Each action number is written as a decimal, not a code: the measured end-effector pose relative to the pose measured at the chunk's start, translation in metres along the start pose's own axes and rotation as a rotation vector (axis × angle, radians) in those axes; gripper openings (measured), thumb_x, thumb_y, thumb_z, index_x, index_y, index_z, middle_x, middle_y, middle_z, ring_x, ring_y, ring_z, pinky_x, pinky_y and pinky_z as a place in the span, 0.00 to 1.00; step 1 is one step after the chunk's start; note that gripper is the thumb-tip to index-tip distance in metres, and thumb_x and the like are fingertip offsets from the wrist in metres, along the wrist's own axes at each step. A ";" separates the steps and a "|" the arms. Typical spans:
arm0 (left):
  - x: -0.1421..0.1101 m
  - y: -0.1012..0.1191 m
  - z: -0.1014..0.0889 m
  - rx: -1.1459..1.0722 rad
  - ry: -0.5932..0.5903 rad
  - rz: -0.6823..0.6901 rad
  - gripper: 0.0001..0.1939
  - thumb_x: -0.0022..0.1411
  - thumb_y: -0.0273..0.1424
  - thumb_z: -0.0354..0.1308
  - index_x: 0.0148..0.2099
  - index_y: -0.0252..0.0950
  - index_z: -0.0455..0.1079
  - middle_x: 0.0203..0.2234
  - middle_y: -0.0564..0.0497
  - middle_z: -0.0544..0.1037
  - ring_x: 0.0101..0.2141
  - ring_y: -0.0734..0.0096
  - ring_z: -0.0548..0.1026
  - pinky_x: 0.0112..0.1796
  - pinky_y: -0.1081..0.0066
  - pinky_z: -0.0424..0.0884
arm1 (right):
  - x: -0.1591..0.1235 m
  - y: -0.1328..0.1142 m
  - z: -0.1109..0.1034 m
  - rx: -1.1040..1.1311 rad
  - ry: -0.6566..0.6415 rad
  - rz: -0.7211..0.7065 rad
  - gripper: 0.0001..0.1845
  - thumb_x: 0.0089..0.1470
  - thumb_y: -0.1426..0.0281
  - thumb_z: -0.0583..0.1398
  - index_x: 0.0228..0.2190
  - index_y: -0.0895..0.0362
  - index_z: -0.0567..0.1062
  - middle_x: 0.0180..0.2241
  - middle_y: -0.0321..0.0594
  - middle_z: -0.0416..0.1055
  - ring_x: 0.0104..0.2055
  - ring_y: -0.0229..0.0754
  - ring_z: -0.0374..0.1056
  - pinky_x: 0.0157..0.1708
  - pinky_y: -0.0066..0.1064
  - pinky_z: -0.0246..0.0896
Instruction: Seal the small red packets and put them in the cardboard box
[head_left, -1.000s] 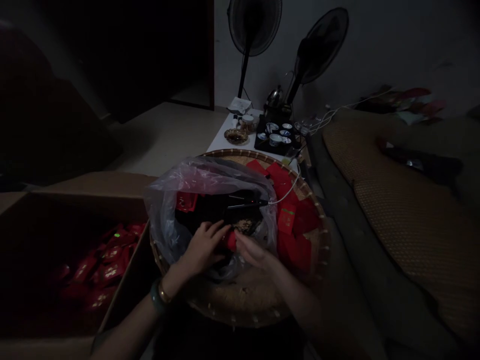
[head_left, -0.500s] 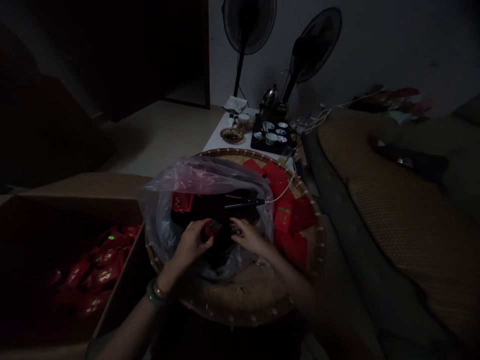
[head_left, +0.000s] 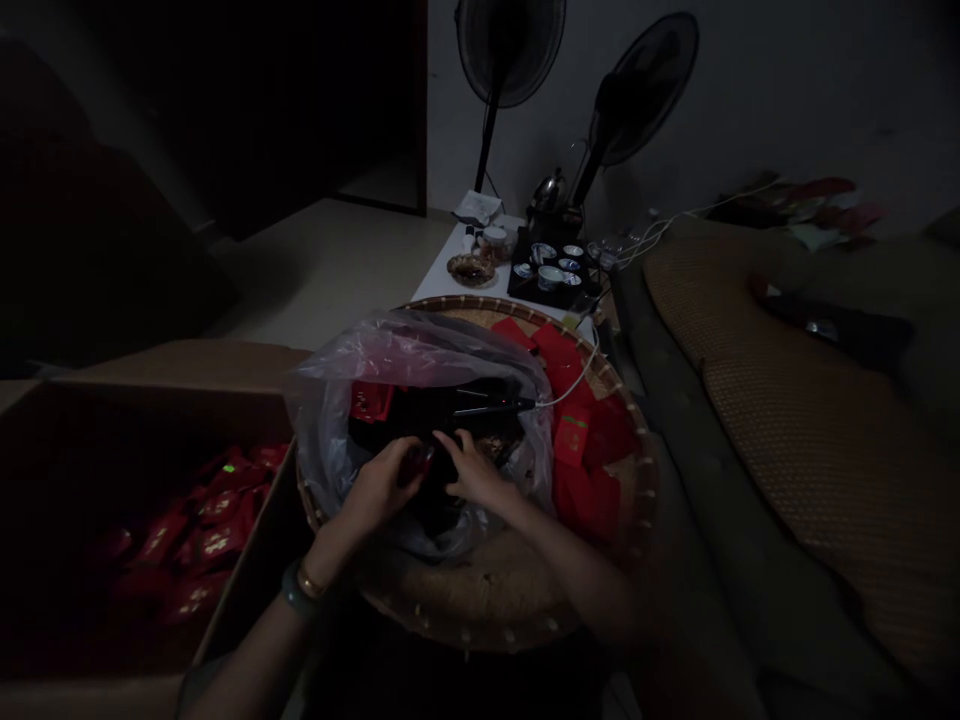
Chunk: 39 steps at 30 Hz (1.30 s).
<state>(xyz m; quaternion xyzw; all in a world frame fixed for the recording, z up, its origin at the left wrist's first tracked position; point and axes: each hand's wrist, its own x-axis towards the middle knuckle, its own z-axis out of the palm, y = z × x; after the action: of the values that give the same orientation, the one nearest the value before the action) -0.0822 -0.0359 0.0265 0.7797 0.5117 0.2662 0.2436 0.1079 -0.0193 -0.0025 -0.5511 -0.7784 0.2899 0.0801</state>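
My left hand (head_left: 384, 488), with a bangle at its wrist, is closed round a small red packet (head_left: 417, 460). Fingers apart, my right hand (head_left: 476, 472) reaches in from the other side to the packet's mouth; anything small at its fingertips is too dark to make out. Both hands are over an open clear plastic bag (head_left: 330, 440) with dark loose contents (head_left: 442, 505). Beyond them a black tong-like tool (head_left: 495, 406), with a red light and a white cord, lies across the bag. Red packets (head_left: 369, 400) sit at the bag's left inside.
The bag rests in a round woven tray (head_left: 487, 600), with flat red packets (head_left: 574, 435) on its right. At left, a cardboard box (head_left: 247, 570) holds many filled red packets (head_left: 217, 540). Behind are a tea tray (head_left: 525, 292) with cups and two standing fans (head_left: 510, 50).
My right hand has moved left and slightly up, its fingers now at the red packet. The packet has tilted and is more covered by my hands. The view has shifted slightly.
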 end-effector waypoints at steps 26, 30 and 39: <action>-0.001 0.004 -0.001 0.081 0.008 -0.012 0.22 0.53 0.26 0.54 0.51 0.38 0.58 0.43 0.47 0.74 0.42 0.65 0.75 0.42 0.67 0.71 | -0.008 0.034 -0.009 0.864 0.127 0.119 0.27 0.36 0.74 0.59 0.43 0.52 0.66 0.34 0.32 0.64 0.28 0.33 0.62 0.22 0.24 0.64; -0.001 0.003 -0.001 0.080 0.016 -0.002 0.22 0.53 0.26 0.54 0.51 0.37 0.59 0.43 0.47 0.74 0.42 0.65 0.75 0.42 0.66 0.71 | -0.014 0.030 -0.013 1.182 0.064 0.214 0.20 0.36 0.75 0.61 0.37 0.55 0.70 0.38 0.34 0.66 0.29 0.33 0.64 0.21 0.24 0.67; 0.000 0.010 0.003 0.036 0.036 0.027 0.21 0.53 0.25 0.54 0.50 0.38 0.59 0.43 0.47 0.74 0.42 0.66 0.74 0.42 0.66 0.71 | -0.022 0.020 -0.030 1.783 -0.075 0.249 0.18 0.40 0.81 0.57 0.37 0.58 0.70 0.35 0.37 0.74 0.38 0.37 0.72 0.44 0.31 0.66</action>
<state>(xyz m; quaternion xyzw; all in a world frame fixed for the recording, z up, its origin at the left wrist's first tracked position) -0.0736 -0.0393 0.0307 0.7859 0.5101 0.2740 0.2169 0.1462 -0.0237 0.0157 -0.3549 -0.2012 0.8103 0.4206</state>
